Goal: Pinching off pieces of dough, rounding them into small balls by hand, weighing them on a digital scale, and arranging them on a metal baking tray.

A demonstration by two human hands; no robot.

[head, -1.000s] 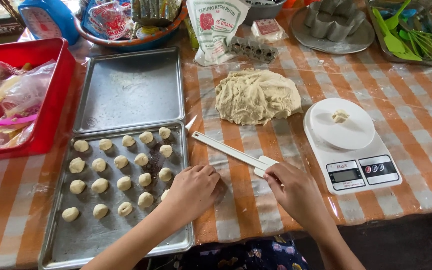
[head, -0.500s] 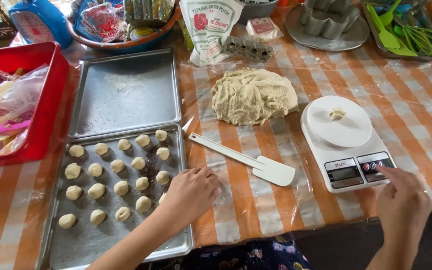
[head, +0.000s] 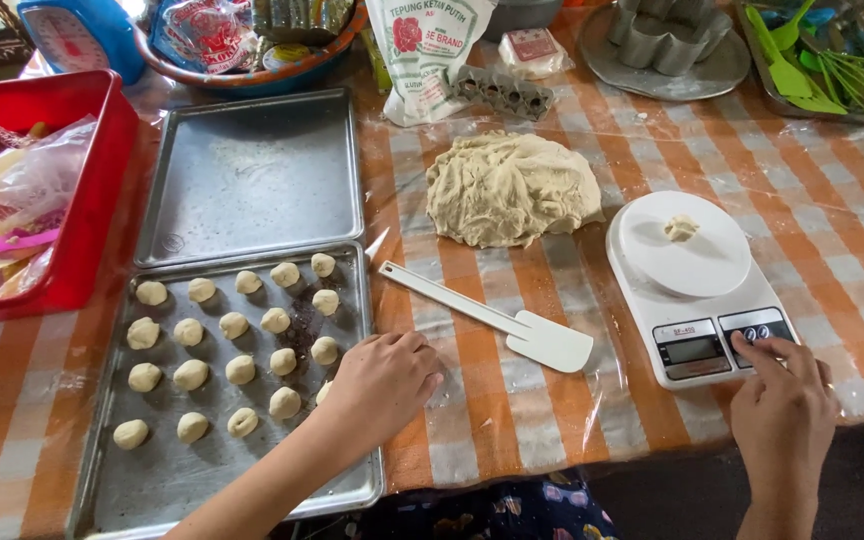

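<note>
The white kitchen scale sat at the table's near right edge with a small dough scrap on its round plate, and my right hand reached to its buttons, forefinger stretched onto one and the other fingers curled in. My left hand rested loosely curled, pinching nothing, on the near right rim of the baking tray beside rows of dough balls. Between my hands lay a white spatula, with the big dough mound behind it.

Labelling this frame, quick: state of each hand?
Left hand: loosely curled, resting at the baking tray edge; holds nothing visible.
Right hand: empty, fingertip on the kitchen scale button.
</note>
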